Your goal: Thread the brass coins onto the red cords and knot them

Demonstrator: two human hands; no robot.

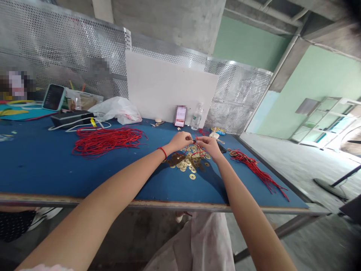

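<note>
Above a pile of brass coins with square holes (pixel 184 164), my two hands meet fingertip to fingertip. My left hand (pixel 181 140) is closed in a pinch and wears a red cord bracelet at the wrist. Opposite it, my right hand (pixel 210 145) also pinches. Between them runs a thin red cord (pixel 198 150), its loose ends hanging over the coins. A small dark piece, perhaps a coin, shows at the fingertips; its exact form is too small to make out.
A bundle of red cords (pixel 108 141) lies to the left; coins strung on red cords (pixel 251 163) lie right. Behind stand a propped phone (pixel 180 116), a plastic bottle (pixel 196 117) and a white board (pixel 169 84). A black box (pixel 72 119) with white cable and a plastic bag (pixel 120 109) sit back left.
</note>
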